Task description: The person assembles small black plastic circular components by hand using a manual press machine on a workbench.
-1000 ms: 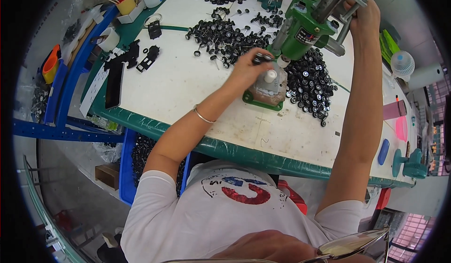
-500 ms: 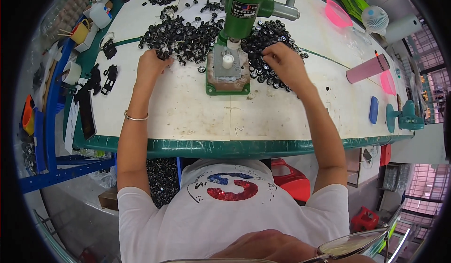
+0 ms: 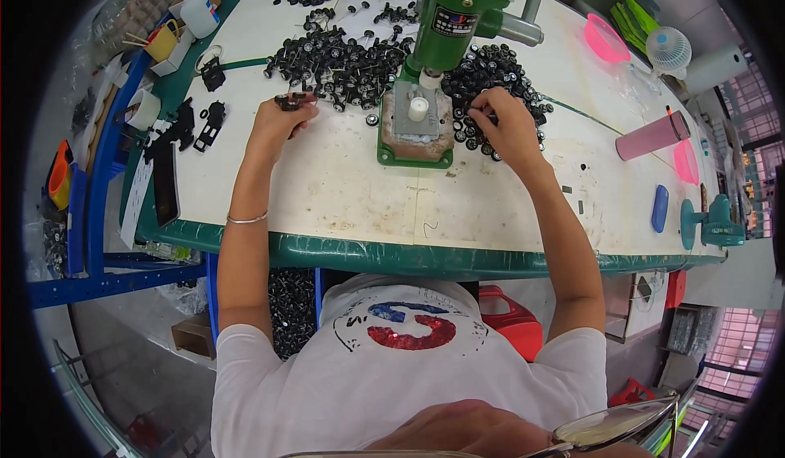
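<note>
White table (image 3: 343, 200) beneath fingers: left hand (image 3: 276, 128) grips black parts (image 3: 288, 102); right hand (image 3: 511, 128), fingers bent beside wheel pile (image 3: 491, 72), contents unclear, probably picking, needing precise pinch

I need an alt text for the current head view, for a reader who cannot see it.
A person's left hand holds small black parts near a pile of black wheels, while the right hand is at a second pile. Between the hands, a green press stands on a white table.
</note>
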{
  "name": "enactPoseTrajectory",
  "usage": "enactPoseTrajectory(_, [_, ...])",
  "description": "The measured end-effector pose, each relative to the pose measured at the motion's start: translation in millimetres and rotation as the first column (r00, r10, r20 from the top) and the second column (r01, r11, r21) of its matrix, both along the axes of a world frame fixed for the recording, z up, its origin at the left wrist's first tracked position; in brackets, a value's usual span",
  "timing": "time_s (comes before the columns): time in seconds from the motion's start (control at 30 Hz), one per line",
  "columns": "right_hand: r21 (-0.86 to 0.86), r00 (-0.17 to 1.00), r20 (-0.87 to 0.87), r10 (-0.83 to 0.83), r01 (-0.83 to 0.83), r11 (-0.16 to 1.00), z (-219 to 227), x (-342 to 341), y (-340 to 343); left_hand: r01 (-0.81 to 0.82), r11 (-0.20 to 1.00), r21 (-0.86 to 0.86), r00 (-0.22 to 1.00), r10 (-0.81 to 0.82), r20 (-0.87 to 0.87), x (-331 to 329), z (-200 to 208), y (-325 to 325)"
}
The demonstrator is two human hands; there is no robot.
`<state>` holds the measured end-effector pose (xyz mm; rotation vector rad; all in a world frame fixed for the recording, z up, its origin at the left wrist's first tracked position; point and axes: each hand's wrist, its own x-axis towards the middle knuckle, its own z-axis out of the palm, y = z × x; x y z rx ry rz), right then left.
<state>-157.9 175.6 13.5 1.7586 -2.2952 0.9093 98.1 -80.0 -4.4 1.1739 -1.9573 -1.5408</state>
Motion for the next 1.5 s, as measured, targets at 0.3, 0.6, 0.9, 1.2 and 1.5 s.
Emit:
enactPoseTrajectory(0.3, [-0.014,0.496,0.867,0.041,-0.059,0.998,3,32,-50,0.194,0.953,0.234,0.883,-0.065,-0.466,-46,4,43])
enactPoseTrajectory(0.6, [-0.078,0.077,0.994,0.076,0.021,0.997,-7,32,-59,0.263,0.961,0.084,0.879,-0.203,-0.431,-73,14,74])
enactPoseTrajectory(0.9, [-0.467,0.199,0.883,0.424,0.293,0.835,58,-36,-33,0.253,0.965,-0.070,0.845,-0.255,-0.469,-90,19,88])
enactPoseTrajectory(1.2, [-0.578,0.386,0.789,0.477,0.204,0.790,239,-27,-97,0.247,0.967,-0.066,0.782,-0.239,-0.575,-100,9,87])
enactPoseTrajectory(1.5, [-0.774,0.656,0.577,0.487,0.247,0.583,234,-38,-105,0.264,0.952,-0.158,0.822,-0.307,-0.480,-93,18,83])
